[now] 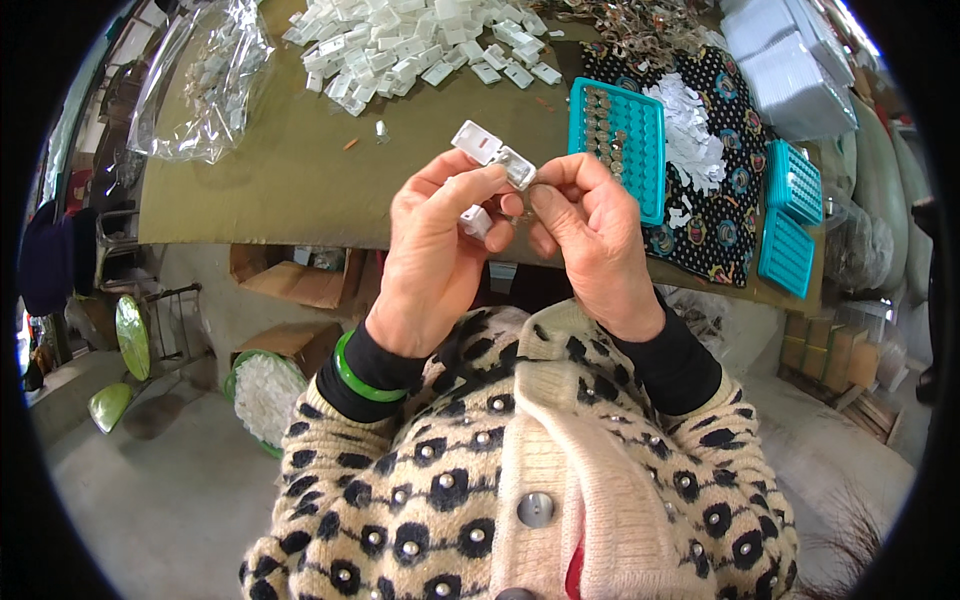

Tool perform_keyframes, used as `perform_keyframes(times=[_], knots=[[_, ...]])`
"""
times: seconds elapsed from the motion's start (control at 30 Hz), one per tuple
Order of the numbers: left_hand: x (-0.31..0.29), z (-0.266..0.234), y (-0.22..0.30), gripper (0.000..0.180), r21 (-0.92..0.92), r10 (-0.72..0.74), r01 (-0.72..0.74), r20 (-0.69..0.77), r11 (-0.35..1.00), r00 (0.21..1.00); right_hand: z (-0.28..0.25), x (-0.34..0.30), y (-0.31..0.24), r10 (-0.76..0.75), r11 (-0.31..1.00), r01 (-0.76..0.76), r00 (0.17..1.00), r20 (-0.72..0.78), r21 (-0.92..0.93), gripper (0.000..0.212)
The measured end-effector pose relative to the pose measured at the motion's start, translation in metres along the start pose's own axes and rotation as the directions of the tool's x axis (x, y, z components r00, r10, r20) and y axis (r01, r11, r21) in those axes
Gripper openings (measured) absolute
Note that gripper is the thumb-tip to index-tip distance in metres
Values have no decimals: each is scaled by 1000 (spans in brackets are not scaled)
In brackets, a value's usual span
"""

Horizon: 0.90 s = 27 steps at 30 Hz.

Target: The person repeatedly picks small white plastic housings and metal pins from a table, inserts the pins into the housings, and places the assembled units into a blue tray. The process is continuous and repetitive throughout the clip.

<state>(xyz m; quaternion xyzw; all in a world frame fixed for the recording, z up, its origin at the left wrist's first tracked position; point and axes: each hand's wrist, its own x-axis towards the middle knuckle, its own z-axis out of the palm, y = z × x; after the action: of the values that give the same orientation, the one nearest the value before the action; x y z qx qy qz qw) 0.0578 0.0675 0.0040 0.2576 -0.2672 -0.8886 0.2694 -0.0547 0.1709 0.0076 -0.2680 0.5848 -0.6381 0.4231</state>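
Note:
My left hand (425, 235) holds a small white plastic hinged box (478, 143) between thumb and fingers, its lid swung up. A second white plastic piece (475, 222) is tucked lower in the same hand, among the curled fingers. At the box's right end, my right hand (605, 240) has thumb and forefinger pressed together. What that pinch holds, if anything, is too small to make out. Just beyond the right hand lies a teal tray (645, 130) with rows of pockets, and small round metallic pieces (600, 115) fill part of its left side.
White plastic boxes (420, 40) are heaped at the table's far side. A clear plastic bag (205, 90) lies at left. White paper slips (690, 130) rest on dark patterned cloth (715, 235). More teal trays (787, 250) sit at right. A cardboard box (305, 280) is below the table edge.

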Motion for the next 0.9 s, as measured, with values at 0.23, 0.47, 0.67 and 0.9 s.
perform_keyframes(times=[0.23,0.47,0.67,0.9], knots=[[-15,10,-12,28,336,365,-375,97,864,926,-9,-5,-1,180,899,-214,976,124,383,8],[-10,-2,-3,16,219,106,-134,133,966,985,-54,6,-9,-667,455,474,742,63,-754,16],[-7,-4,-12,15,118,-142,130,100,984,985,-88,45,0,-663,41,361,708,245,-932,10],[-2,-3,-12,9,132,-163,157,38,979,986,-99,51,-12,-561,152,426,780,277,-892,9]])
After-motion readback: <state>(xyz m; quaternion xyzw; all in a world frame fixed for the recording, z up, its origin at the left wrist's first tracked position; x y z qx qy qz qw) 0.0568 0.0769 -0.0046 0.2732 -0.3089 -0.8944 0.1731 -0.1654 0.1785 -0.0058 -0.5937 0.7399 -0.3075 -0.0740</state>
